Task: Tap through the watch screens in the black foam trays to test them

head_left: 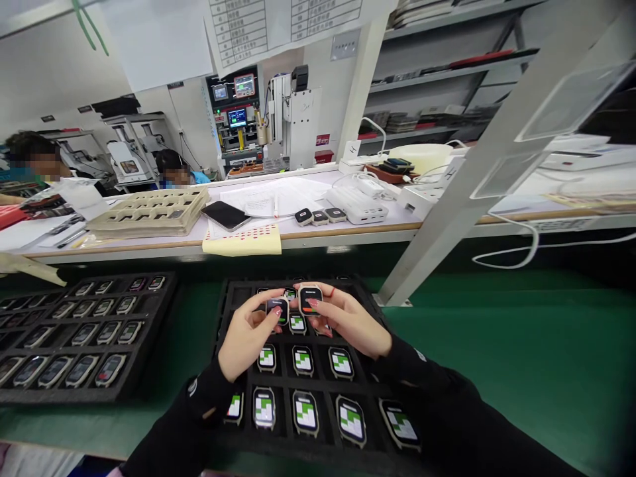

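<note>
My left hand (251, 334) is closed around a smartwatch (278, 309), its thumb on the lit screen. In my right hand (350, 318) is a second smartwatch (311, 299), whose dark screen shows an orange bar near the bottom, with a fingertip over it. Both watches have pale cases without straps and are held side by side, facing me. Below them lies a black foam tray (285, 381) with rows of smartwatches in its slots, many screens showing green and white blocks. My hands and sleeves hide part of the tray.
Another foam tray (134, 351) of watches lies left on the green mat (497, 351). The shelf ahead bears a phone (226, 215), a beige tray (149, 211), small watch units (319, 216) and a white charger (358, 204). A slanted metal post (437, 212) stands right. Two people sit beyond.
</note>
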`<state>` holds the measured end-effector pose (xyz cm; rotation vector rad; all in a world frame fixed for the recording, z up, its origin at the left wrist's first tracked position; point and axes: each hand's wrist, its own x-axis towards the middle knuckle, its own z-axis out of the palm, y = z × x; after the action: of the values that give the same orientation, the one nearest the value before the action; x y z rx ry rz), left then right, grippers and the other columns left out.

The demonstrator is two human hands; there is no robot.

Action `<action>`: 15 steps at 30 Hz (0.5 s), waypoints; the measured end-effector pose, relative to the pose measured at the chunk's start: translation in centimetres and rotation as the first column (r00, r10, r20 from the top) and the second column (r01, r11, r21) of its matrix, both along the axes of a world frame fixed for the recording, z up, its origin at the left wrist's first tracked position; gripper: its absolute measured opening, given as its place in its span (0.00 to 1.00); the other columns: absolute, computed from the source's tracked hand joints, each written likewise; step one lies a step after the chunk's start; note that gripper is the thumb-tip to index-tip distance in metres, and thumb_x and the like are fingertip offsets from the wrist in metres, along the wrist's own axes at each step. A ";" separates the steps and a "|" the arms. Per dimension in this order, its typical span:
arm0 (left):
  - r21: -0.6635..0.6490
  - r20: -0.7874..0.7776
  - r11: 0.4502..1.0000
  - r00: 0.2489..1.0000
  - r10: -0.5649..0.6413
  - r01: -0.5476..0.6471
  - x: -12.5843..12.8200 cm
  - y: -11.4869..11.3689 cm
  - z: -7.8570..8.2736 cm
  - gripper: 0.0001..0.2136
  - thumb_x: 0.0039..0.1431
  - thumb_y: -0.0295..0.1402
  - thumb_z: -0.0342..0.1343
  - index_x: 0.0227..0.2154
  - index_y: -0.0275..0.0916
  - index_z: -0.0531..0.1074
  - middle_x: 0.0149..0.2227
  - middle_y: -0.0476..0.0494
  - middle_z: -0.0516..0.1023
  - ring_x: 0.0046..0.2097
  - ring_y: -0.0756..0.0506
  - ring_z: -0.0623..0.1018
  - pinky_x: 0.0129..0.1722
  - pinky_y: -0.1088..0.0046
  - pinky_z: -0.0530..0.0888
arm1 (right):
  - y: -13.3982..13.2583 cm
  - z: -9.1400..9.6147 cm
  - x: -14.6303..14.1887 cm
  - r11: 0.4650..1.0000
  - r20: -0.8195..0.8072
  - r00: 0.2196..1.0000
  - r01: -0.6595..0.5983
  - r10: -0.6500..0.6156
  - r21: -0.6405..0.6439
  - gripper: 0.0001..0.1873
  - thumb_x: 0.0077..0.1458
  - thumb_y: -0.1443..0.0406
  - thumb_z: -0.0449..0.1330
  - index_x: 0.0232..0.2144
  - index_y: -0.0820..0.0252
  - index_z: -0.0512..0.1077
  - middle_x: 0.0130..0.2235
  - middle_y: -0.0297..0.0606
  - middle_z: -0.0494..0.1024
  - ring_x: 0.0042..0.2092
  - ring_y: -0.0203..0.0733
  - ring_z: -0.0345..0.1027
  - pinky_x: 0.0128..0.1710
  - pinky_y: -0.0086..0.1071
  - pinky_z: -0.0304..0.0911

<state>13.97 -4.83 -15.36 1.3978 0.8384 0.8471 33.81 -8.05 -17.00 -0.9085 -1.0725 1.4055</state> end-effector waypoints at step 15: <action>0.052 0.156 0.982 0.970 -0.188 0.182 -3.6 -1.6 3.8 0.28 0.50 0.29 0.69 0.54 0.53 0.69 0.38 0.47 0.75 0.35 0.52 0.72 0.33 0.79 0.70 | -8.7 4.6 -1.5 0.857 0.479 0.878 -0.228 -0.024 0.461 0.19 0.56 0.57 0.66 0.50 0.32 0.74 0.35 0.34 0.79 0.29 0.45 0.72 0.28 0.37 0.71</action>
<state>10.37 -6.44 -11.54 1.3968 0.5625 0.8219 32.27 -16.76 -12.38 -0.8172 -1.7893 0.9129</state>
